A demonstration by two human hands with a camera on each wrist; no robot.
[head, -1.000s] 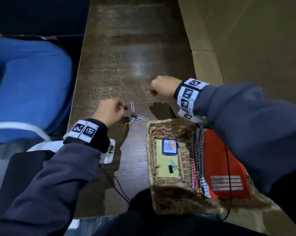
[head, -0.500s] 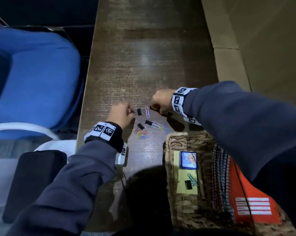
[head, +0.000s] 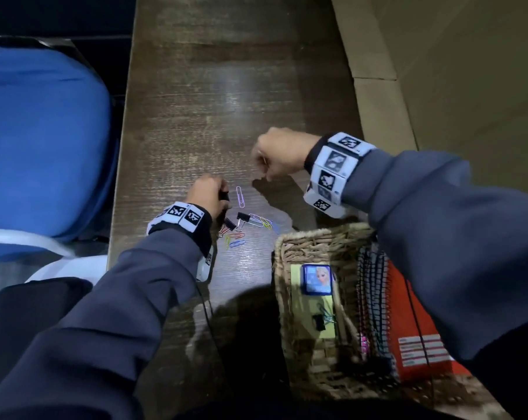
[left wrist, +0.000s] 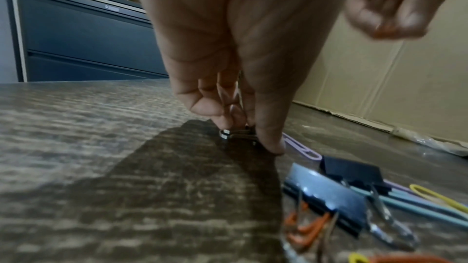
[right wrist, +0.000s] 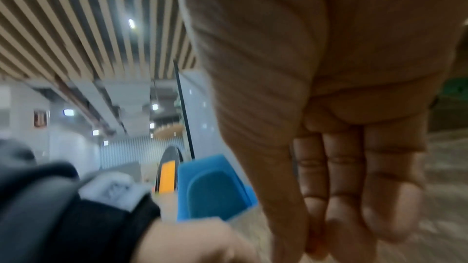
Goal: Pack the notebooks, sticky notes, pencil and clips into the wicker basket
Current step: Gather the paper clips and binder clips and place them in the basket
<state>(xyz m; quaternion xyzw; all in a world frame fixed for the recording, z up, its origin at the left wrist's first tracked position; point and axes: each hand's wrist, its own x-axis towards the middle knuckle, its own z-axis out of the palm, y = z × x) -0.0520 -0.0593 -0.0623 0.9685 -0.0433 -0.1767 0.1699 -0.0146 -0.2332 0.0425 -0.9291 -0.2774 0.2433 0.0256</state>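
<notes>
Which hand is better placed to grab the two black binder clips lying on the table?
Left. The left hand rests beside the two black binder clips, though already pinching one; the right hand is raised farther away.

Both arms wear grey-blue long sleeves [head: 129, 298]. Each wrist carries a black cuff under a white band [head: 337, 168] of square black-and-white marker tiles (several on each), and a thin black cable [head: 206, 313] trails from the left one.

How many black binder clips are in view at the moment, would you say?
4 binder clips. One is pinched in the left hand; two lie on the table among the paper clips; one rests on the sticky notes in the wicker basket. More may be hidden.
</notes>
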